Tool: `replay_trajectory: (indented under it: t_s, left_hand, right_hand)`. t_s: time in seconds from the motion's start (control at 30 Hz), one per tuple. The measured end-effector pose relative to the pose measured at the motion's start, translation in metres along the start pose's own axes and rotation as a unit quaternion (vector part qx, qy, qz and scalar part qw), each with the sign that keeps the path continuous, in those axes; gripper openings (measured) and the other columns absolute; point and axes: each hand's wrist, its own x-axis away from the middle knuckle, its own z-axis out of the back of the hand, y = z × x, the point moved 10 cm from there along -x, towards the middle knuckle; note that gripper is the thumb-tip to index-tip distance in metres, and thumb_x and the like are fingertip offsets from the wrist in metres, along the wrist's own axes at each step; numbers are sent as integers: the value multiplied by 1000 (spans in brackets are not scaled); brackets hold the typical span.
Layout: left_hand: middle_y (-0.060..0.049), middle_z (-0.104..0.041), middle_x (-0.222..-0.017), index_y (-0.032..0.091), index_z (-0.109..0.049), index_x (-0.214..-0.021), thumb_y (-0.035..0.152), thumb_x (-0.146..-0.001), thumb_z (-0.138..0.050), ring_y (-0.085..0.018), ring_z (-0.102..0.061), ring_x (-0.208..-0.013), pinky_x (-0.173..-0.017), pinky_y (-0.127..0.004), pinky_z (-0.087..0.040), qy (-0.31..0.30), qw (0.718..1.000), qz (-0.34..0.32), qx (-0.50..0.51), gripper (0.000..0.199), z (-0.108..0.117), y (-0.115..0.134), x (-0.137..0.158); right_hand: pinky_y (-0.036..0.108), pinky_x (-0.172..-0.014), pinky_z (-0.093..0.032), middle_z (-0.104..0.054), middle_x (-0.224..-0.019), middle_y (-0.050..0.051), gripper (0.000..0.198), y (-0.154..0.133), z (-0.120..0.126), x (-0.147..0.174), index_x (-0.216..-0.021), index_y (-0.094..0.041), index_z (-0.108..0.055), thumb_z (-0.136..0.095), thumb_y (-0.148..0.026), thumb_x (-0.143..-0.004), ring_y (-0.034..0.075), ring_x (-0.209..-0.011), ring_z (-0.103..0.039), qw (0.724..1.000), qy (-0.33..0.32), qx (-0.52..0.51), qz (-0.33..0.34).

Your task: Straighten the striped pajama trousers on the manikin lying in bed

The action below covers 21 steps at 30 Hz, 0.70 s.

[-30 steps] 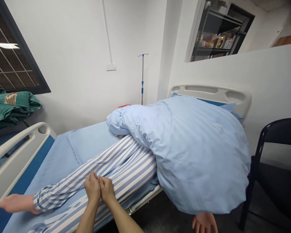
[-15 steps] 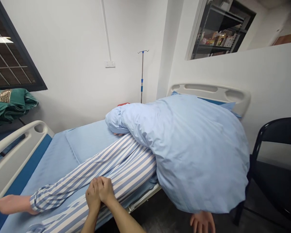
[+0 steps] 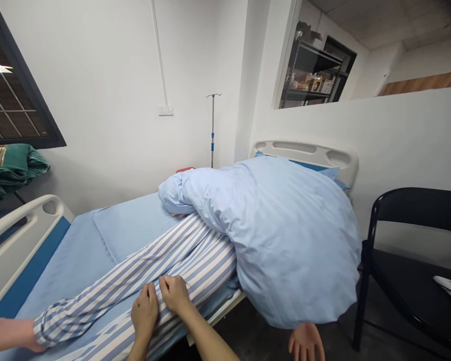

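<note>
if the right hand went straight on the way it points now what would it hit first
Most likely the striped trousers on the bed: the right hand points up and to the left in the picture. One view leaves depth unclear; it may already touch them.

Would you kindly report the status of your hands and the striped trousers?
Left hand, right hand: fingers curled, at striped trousers; grip unclear. Blue quilt bunched up, overhanging near edge of bed. Black chair off to the right, clear of hands.

L hand (image 3: 145,308) now just apart fr. R hand (image 3: 175,293).
</note>
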Motion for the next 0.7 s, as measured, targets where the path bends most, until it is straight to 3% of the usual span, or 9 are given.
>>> replay_trajectory:
  t_s: [0.13, 0.23, 0.33, 0.43, 0.6, 0.63, 0.7]
  left_hand:
    - [-7, -61, -95, 19, -59, -95, 15, -84, -32, -15, -56, -72, -64, -26, -36, -6, 996, -55, -75, 30, -9, 10, 2]
    - [-7, -62, -96, 20, -60, -95, 13, -82, -33, -15, -57, -73, -66, -26, -37, 0, 997, -59, -50, 30, -10, 10, 5]
    - [-6, -63, -91, 19, -60, -84, 16, -80, -35, -16, -56, -71, -66, -26, -36, -7, 998, -38, 43, 26, -5, 9, 3]
    - [-3, -62, -71, 19, -54, -67, 29, -83, -35, -15, -54, -64, -60, -25, -36, -19, 988, 19, 152, 27, 2, 14, -9]
    - [1, -53, -55, 19, -44, -59, 38, -82, -35, -13, -49, -55, -54, -23, -38, 38, 913, 152, 377, 32, 9, 25, -25]
    - [1, -51, -54, 19, -43, -58, 37, -83, -33, -12, -48, -54, -53, -23, -38, 52, 916, 149, 369, 32, 8, 28, -24]
    - [0, -52, -54, 19, -44, -59, 34, -85, -31, -11, -47, -51, -50, -22, -36, 72, 949, 109, 288, 32, 6, 35, -20]
  right_hand:
    - [27, -53, -19, -63, -58, 3, 45, 9, -9, 5, -61, -19, -62, -31, -34, -90, 10, -51, -49, 999, 10, 50, 8]
    - [27, -53, -20, -65, -60, 3, 45, 10, -9, 5, -63, -19, -62, -30, -33, -90, 10, -53, -51, 999, 8, 43, -1]
    - [27, -53, -20, -65, -60, 4, 46, 11, -6, 4, -62, -18, -62, -29, -34, -91, 10, -54, -52, 1000, 11, 19, -19]
    - [26, -52, -21, -64, -60, 4, 47, 15, -3, 3, -62, -18, -61, -29, -37, -90, 11, -54, -51, 998, 15, -33, -42]
    - [22, -50, -25, -56, -55, 1, 50, 29, -2, -5, -58, -17, -55, -26, -41, -90, 11, -53, -46, 976, 30, -198, -86]
    - [22, -50, -26, -53, -53, 0, 49, 33, -2, -6, -56, -17, -52, -27, -41, -89, 11, -52, -44, 968, 33, -231, -95]
    - [22, -49, -26, -45, -49, -2, 45, 40, -3, -7, -52, -18, -45, -30, -41, -88, 10, -50, -39, 954, 40, -278, -109]
